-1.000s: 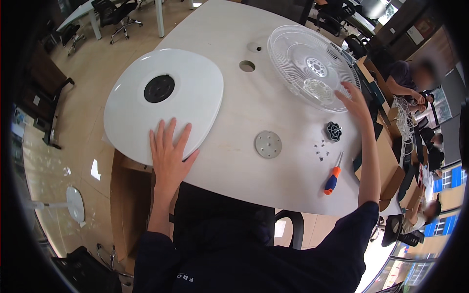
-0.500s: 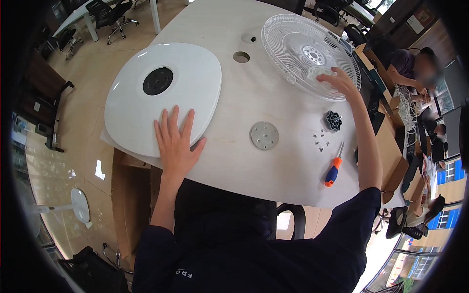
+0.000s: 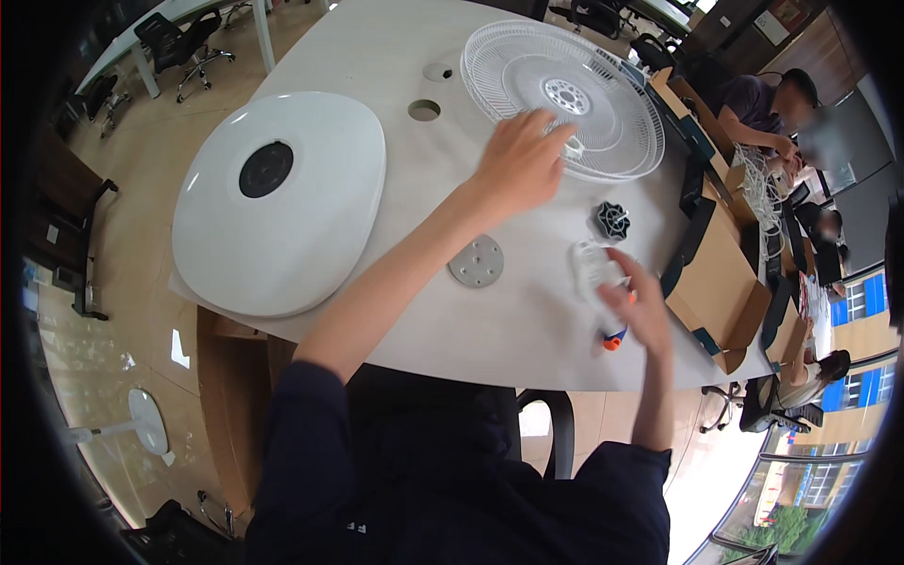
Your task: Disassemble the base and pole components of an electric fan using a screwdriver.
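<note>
My left hand [image 3: 523, 160] reaches across the white table [image 3: 395, 56] and lies on the near edge of a white wire fan grille [image 3: 603, 66], fingers curled onto its wires. My right hand [image 3: 645, 311] is at the table's right side, and its blurred fingertips pinch a small clear plastic bag [image 3: 586, 266]. Just under that hand lies a screwdriver [image 3: 613, 340] with an orange and blue handle. A black ribbed nut [image 3: 612, 220] sits between the bag and the grille. A grey round disc with holes [image 3: 476, 261] lies below my left forearm.
A large white fan base [image 3: 311, 217] with a black centre hole overhangs the table's left edge. Open cardboard boxes [image 3: 720, 273] stand along the right edge. Other people work at the far right [image 3: 753, 104]. Office chairs stand at the back left.
My left hand left the fan base and moved right onto the grille. My right hand let go of the grille and came down to the clear bag.
</note>
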Action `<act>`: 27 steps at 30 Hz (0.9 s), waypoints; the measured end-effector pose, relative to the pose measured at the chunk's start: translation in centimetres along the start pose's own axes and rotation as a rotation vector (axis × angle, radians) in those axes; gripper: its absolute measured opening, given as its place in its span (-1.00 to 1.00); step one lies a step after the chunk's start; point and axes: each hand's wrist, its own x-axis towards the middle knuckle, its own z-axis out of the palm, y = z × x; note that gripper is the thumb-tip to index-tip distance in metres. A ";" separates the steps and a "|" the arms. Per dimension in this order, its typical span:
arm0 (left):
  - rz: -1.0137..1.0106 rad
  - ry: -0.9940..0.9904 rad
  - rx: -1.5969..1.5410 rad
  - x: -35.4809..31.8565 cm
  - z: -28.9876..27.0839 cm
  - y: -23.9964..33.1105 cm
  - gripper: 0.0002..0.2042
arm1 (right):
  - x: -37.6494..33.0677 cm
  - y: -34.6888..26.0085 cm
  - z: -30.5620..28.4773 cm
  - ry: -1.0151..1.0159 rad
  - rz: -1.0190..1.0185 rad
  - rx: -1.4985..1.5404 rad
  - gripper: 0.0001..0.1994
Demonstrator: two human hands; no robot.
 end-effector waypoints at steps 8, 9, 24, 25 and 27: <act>-0.274 -0.576 0.232 10.3 9.4 -0.6 -0.52 | -4.4 -0.5 7.6 0.091 -0.227 -0.424 -0.15; -0.304 -0.594 0.210 9.8 10.1 -1.2 -0.53 | -4.6 -0.3 8.1 0.102 -0.242 -0.444 -0.13; 0.117 -0.411 -0.012 -0.4 1.8 5.3 -0.71 | -1.8 3.2 1.3 0.160 -0.250 -0.150 -0.17; 0.110 -0.520 -0.002 -2.1 1.7 5.9 -0.69 | -0.1 3.1 -0.8 0.235 -0.153 -0.040 -0.21; 0.104 -0.650 0.047 -4.0 2.9 6.2 -0.65 | 5.6 5.4 -4.0 0.417 -0.145 -0.050 -0.29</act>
